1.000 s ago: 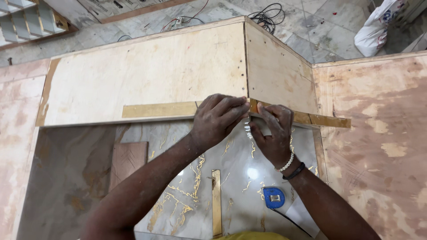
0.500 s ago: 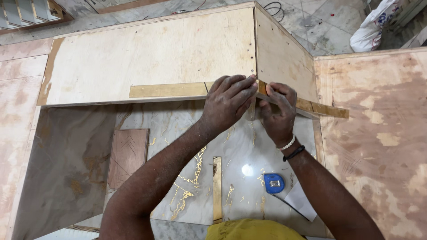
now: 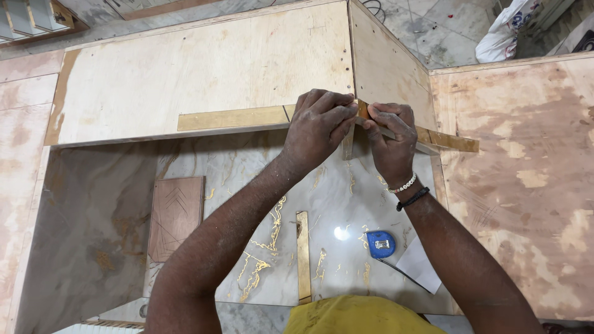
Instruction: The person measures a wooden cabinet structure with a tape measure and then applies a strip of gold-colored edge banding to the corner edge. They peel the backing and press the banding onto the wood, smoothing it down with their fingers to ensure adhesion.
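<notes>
A long thin gold-coloured strip (image 3: 232,117) lies along the lower edge of a pale plywood panel (image 3: 204,68) and runs past the panel's corner to the right (image 3: 455,141). My left hand (image 3: 318,127) presses down on the strip at that corner, fingers curled over it. My right hand (image 3: 391,139), with a bead bracelet and a black band at the wrist, grips the strip just right of the corner. A short piece of the same strip (image 3: 348,143) hangs down between the two hands.
Below lies a glossy marble-pattern sheet (image 3: 260,204) with gold veins. On it rest a loose gold strip (image 3: 302,255), a blue tape measure (image 3: 380,244), a white paper scrap (image 3: 419,265) and a brown wood sample (image 3: 176,216). Reddish plywood (image 3: 526,185) lies to the right.
The view has shifted slightly, so the panel sits higher in frame. Both hands stay on the strip at the corner, the left fingers now closed more tightly over it.
</notes>
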